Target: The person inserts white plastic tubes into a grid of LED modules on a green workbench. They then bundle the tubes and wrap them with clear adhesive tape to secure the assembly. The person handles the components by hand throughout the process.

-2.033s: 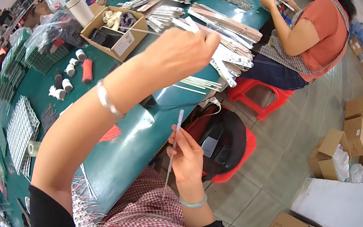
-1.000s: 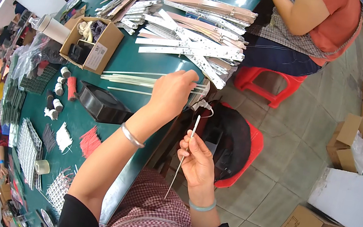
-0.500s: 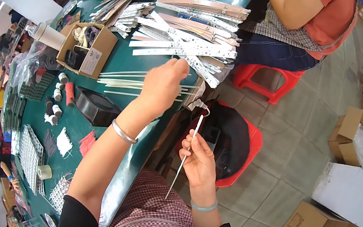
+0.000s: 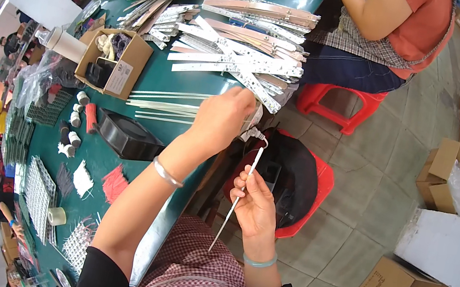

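Between the thumb and fingers of my right hand is a thin whitish stick, slanting with its upper end above the fingers and its lower end over my lap. My left hand is over the table's right edge with its fingers bent together. Whatever it may hold is hidden beneath the fingers. Several thin pale rods lie side by side on the green table, their right ends running under that hand. Just beyond the fingertips is a pile of flat patterned strips, some crossing over others.
An open cardboard box, a black plastic tray and thread spools stand on the table. A red stool with a dark bag is at the right. Beyond, a person sits on another red stool.
My left hand has moved slightly right and toward me, away from the strips. My right hand still holds the stick in nearly the same place.
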### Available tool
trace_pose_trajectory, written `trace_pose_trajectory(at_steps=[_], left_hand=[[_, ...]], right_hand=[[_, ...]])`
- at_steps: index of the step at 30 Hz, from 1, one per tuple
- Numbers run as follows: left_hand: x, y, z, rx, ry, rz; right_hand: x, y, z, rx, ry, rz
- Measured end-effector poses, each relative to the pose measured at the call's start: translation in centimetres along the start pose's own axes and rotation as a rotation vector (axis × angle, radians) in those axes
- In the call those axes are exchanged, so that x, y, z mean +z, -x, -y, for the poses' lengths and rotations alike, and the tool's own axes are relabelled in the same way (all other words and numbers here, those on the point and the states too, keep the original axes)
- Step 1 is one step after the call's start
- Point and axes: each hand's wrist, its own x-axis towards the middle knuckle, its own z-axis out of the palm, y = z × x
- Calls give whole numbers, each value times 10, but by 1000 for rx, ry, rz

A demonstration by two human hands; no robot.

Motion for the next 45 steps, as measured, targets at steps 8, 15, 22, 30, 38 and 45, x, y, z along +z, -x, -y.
trace_pose_trajectory(at_steps=[8, 15, 22, 30, 38, 45], left_hand=[[-128, -13, -56, 172, 116, -593], [-80, 9, -37, 263, -388, -67], [-4, 55, -3, 117, -347, 114], [-2, 55, 0, 12, -252, 122], [3, 29, 17, -191, -147, 10], [0, 20, 26, -258, -14, 120]], right_hand=[[-1, -6, 1, -12, -19, 21], [4, -4, -9, 26, -22, 27], [-1, -2, -5, -13, -20, 34], [0, -5, -9, 3, -13, 35], [0, -9, -8, 4, -4, 10], [0, -14, -5, -5, -4, -3]])
